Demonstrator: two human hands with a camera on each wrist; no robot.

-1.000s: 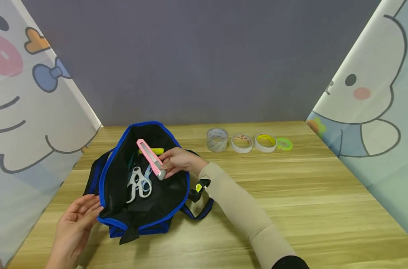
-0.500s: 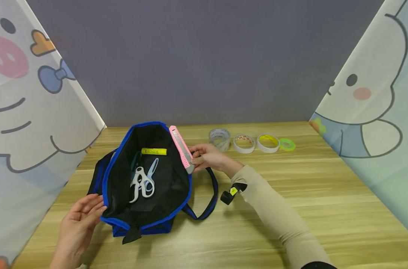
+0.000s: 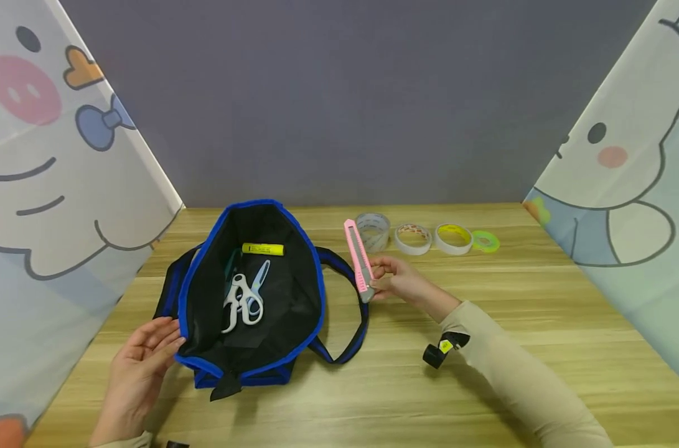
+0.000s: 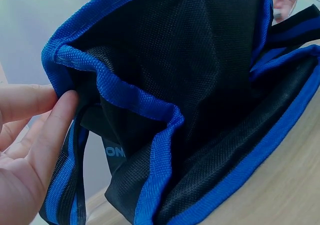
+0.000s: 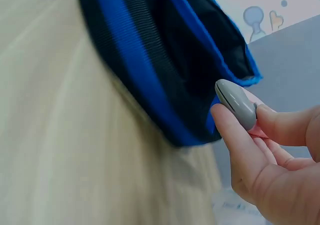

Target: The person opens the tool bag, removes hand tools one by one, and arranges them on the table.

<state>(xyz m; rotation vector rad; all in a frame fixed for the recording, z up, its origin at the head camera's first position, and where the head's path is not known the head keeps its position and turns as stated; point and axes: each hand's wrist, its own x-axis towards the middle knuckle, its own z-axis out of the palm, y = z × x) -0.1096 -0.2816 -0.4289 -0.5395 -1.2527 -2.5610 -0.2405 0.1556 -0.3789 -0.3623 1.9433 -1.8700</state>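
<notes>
A black tool bag with blue trim point(image 3: 285, 298) stands with its mouth wide on the left of the table. My left hand point(image 3: 145, 367) pinches the bag's blue rim at its near left corner; the left wrist view shows thumb and finger on that edge. To the right of the bag, my right hand point(image 3: 401, 283) holds a pink utility knife point(image 3: 357, 252) by its grey end, over the bag's strap loop point(image 3: 363, 330). Inside the bag lie white-handled scissors point(image 3: 241, 302), light blue scissors point(image 3: 259, 280) and a yellow marker-like stick point(image 3: 263, 249). A dark green item point(image 3: 233, 267) is partly hidden there.
Along the back of the wooden table point(image 3: 373, 398) sit a clear tape roll point(image 3: 373, 231), a white tape roll point(image 3: 413, 247), another white roll with a yellow core point(image 3: 454, 249) and a small green roll point(image 3: 486, 241). A grey wall point(image 3: 345, 106) rises behind.
My right hand has carried the pink utility knife out of the bag's mouth and off to the right. The left hand keeps its hold on the rim.
</notes>
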